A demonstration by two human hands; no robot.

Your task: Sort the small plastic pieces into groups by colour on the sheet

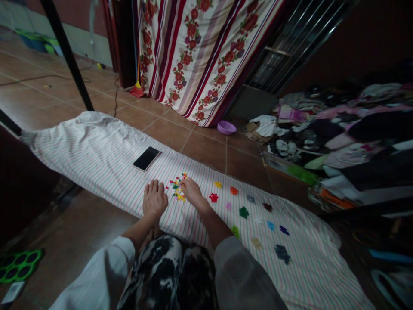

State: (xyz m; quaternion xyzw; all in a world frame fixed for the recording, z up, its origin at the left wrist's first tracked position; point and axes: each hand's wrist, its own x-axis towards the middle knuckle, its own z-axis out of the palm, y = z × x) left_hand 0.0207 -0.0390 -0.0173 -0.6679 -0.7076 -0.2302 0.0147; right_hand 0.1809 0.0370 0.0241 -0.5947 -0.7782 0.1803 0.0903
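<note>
A mixed pile of tiny coloured pieces (178, 193), with yellow, red, green and white among them, lies on the striped cloth (112, 150). To the left of the pile, my left hand (155, 200) rests palm down with its fingers stretched out. My right hand (192, 192) is at the pile's right edge, thumb and fingers pinched together; whatever they hold is too small to make out. Sorted by colour, several small heaps spread to the right, among them a red heap (213, 197), a yellow heap (218, 184), an orange heap (234, 190) and a dark green heap (244, 212).
A phone (147, 158) lies on the cloth beyond my left hand. Behind the cloth, a purple bowl (226, 127) stands on the tiled floor near a floral curtain (193, 56). Piled clothes (348, 125) fill the right side. Black poles (67, 54) rise at the left.
</note>
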